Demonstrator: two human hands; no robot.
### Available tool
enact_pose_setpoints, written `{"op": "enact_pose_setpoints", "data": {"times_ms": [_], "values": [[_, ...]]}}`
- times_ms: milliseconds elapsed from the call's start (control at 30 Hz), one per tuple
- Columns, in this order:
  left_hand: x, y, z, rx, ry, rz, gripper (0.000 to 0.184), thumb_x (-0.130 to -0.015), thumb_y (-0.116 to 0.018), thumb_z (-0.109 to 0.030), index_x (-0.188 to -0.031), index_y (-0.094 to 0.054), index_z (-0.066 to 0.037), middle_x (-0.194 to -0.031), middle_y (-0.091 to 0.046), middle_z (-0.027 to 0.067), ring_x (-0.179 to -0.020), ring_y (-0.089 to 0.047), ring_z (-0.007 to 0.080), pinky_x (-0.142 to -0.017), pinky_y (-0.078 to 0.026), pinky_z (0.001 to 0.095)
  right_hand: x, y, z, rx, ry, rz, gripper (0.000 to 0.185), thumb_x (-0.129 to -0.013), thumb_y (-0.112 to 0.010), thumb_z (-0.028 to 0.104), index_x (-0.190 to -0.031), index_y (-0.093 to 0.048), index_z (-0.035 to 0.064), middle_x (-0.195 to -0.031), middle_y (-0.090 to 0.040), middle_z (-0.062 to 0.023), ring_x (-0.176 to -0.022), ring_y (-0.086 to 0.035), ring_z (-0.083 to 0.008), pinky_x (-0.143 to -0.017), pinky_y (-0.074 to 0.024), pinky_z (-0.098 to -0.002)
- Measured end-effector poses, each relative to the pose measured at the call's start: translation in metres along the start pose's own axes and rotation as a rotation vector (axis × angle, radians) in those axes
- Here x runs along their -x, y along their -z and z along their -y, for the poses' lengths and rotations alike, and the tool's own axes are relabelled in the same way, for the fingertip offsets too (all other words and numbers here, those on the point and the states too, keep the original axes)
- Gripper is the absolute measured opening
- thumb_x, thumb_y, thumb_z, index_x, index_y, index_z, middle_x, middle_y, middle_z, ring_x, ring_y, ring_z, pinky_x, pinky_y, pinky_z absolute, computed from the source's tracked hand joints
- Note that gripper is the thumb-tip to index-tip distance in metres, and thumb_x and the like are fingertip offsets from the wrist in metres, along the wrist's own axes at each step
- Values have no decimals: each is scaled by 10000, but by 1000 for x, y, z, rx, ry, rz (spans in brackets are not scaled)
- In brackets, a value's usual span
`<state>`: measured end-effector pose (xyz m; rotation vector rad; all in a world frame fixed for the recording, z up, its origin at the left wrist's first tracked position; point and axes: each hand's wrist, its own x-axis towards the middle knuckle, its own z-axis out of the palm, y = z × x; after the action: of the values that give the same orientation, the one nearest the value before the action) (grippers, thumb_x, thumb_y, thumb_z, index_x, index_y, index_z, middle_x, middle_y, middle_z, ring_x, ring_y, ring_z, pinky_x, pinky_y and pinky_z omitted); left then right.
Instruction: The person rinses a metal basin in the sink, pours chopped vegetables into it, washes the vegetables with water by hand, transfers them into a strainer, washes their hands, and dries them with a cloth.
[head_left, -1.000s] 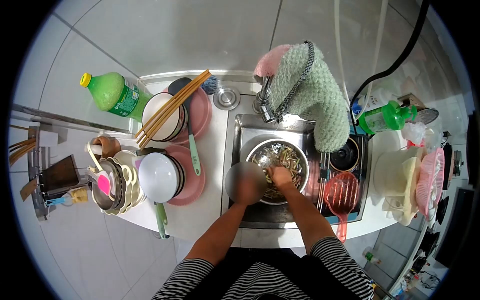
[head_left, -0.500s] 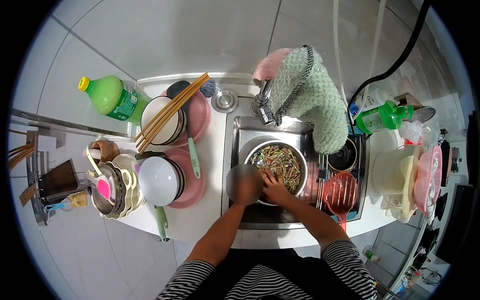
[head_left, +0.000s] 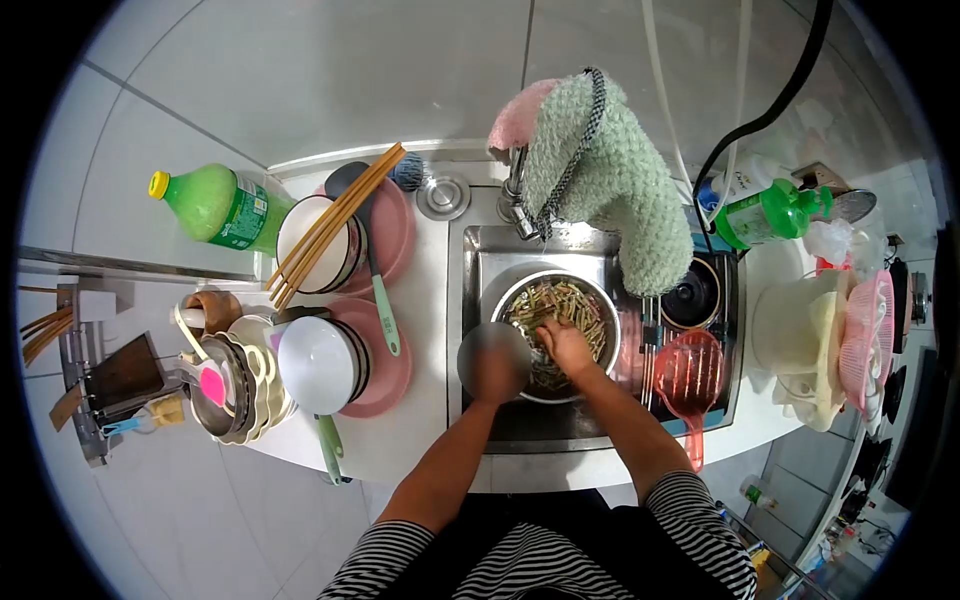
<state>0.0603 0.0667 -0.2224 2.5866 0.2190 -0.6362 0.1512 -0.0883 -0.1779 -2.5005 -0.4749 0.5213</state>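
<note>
The right hand [head_left: 566,348] is resting fingers-down among the pieces [head_left: 563,300], its fingers partly curled; how tightly they are closing, and whether they are gripping anything, I cannot tell. The left hand [head_left: 494,363] is sitting at the near left edge of the bowl [head_left: 616,335], but a blurred patch is covering it, so its opening and any hold are staying hidden.

The pieces, slim, cut and greenish-brown, are lying heaped inside the bowl, which is standing in the sink [head_left: 560,436]. As far as I am judging, the work is sitting mid-course: the pieces are already lying cut and gathered, and the handling of them is seemingly going on. Outside the bowl I am making out none, so lifting them out is apparently remaining undone. Whether water is covering them, or how clean they are, the view is not settling.

Beyond the bowl, the tap [head_left: 517,205] is standing behind the sink, with a green cloth [head_left: 630,190] hanging beside it. The red ladle [head_left: 690,370] is lying to the right. On the table [head_left: 425,290], at left, white bowls [head_left: 318,358] and chopsticks [head_left: 340,225] are resting, seemingly unused.
</note>
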Motion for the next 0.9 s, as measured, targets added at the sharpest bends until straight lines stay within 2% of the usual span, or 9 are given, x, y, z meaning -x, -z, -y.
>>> {"op": "enact_pose_setpoints", "data": {"times_ms": [133,167,233,300,400,533,567,700,900], "values": [[-4,-22,12,23,-247,-405,373,-743,-605,-186,-1056,-508,-7,-950,-548,157,-800,-568,271,-669,-466,380,28,33,-2,-40,75,-98,319,-862,-541,205,-1140,-490,57,-1128,-471,-251,-1023,-464,-416,-858,-408,-438],[3,-5,-2,48,-155,-371,407,-735,-618,-165,-1093,-505,-7,-891,-562,124,-763,-570,243,-654,-467,358,33,39,-4,102,10,11,600,-807,-621,252,-1314,-341,96,-1342,-266,-260,-1194,-315,-448,-964,-348,-427],[6,8,-10,71,-66,-330,445,-727,-630,-143,-1130,-502,-7,-831,-576,92,-727,-572,215,-638,-467,336,43,53,4,122,-124,101,757,-757,-670,284,-1360,-244,120,-1386,-163,-255,-1233,-262,-448,-993,-324,-420],[5,4,-4,87,-59,-196,440,-782,-575,-189,-1165,-454,-10,-1024,-537,143,-892,-554,276,-769,-454,366,50,47,-7,138,-322,292,1118,-614,-782,332,-1423,-26,178,-1442,48,-246,-1288,-155,-466,-1040,-280,-425],[5,5,-8,77,-44,-257,456,-777,-584,-188,-1179,-451,-18,-1060,-532,149,-922,-549,274,-790,-448,363,50,4,-19,270,-291,357,1121,-616,-784,308,-1423,-16,179,-1434,42,-266,-1277,-143,-497,-1037,-279,-442],[5,3,-5,88,-70,-368,468,-766,-598,-197,-1176,-459,-19,-1059,-537,146,-913,-554,267,-779,-451,359,28,-39,-35,478,-119,135,850,-646,-725,179,-1360,-263,212,-1343,-185,-318,-1212,-267,-504,-959,-379,-442],[5,1,-4,99,-100,-392,471,-764,-602,-199,-1176,-460,-19,-1058,-538,146,-911,-556,265,-777,-452,358,25,-41,-42,322,-57,2,670,-664,-660,90,-1264,-383,201,-1215,-339,-294,-1044,-455,-479,-847,-453,-445],[1,-10,2,134,-222,-511,484,-754,-617,-207,-1173,-468,-19,-1057,-544,143,-902,-561,258,-766,-455,354,2,-12,-35,81,-71,38,456,-697,-583,37,-1132,-473,116,-1080,-498,-275,-731,-578,-435,-679,-483,-478],[-4,-26,14,106,-94,-251,479,-752,-621,-198,-1176,-476,-30,-1055,-552,142,-889,-569,253,-745,-460,351,5,1,-25,-6,-114,106,562,-689,-638,73,-1203,-432,166,-1211,-423,-262,-938,-535,-421,-800,-467,-433]]}}
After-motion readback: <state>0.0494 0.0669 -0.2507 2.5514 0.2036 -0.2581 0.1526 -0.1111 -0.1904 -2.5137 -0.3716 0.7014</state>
